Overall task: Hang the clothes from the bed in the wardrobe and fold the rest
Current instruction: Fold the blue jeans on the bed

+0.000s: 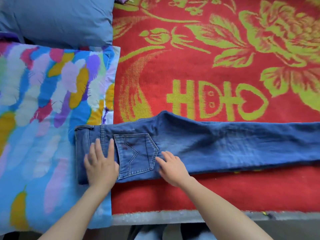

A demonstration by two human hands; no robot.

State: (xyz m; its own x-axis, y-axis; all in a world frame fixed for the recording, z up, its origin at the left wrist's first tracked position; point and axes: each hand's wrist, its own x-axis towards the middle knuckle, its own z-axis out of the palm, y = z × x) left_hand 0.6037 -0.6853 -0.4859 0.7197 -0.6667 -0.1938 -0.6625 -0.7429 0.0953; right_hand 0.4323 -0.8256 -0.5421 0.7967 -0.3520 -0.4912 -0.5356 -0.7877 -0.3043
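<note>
Here, one pair of jeans (207, 146) lies flat in front of me, near the front edge of the bed. It is thick blue denim, faded pale in patches, with light stitching. Its long axis runs straight across from left to right. The waistband is at the left, overlapping the edge of the feather-print cushion (43, 110), and the legs stretch right past the edge of view. One back pocket (136, 155) faces up, five-sided, its pointed bottom aimed right.

Both my hands are open and flat on the cloth, gripping nothing. My left hand (100, 163) presses the seat with straight, spread fingers, just left of the pocket. My right hand (173, 167) rests just right of it, fingertips touching the pocket's point.

Under the legs is one fuzzy red blanket (190, 66) woven with yellow-green flowers and leaves. There are two cushions at the left: the smooth feather-print one and a plain blue pillow (60, 19) behind it.
</note>
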